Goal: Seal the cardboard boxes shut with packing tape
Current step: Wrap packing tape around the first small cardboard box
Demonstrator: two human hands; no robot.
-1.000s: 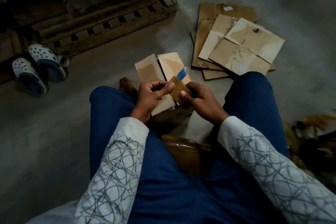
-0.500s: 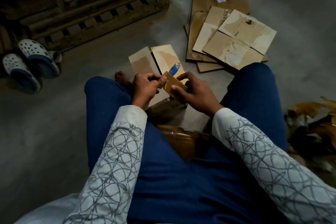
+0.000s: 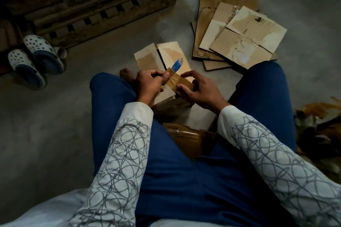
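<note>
Tape (image 3: 180, 84), a short brown strip of the packing kind, is held stretched between both hands above the lap of a person seated on the floor (image 3: 55, 134). Its left end is pinched by the left hand (image 3: 149, 84), whose thumb and forefinger are closed on it while the other fingers are curled under. Its right end is pinched between the thumb and fingers of the right hand (image 3: 199, 91), with the forefinger arched above the strip. A blue object (image 3: 177, 64) is seen just above the left thumb; what it is, and whether it is gripped, cannot be told. Directly beyond the hands, between the knees, a small cardboard box (image 3: 147, 59) is set on the floor with two pale flaps laid open and apart. A roll of brown tape (image 3: 186, 134) is lodged in the lap between the blue-trousered legs, nearer the body than the hands. Farther off to the right, a pile of flattened cardboard (image 3: 239, 37) is spread on the floor, sheets overlapped at differing angles. At the far left a pair of white perforated clogs (image 3: 35, 57) is placed beside a dark wooden pallet (image 3: 103, 16). At the right edge a crumpled brown heap (image 3: 317, 116) is dimly seen.
</note>
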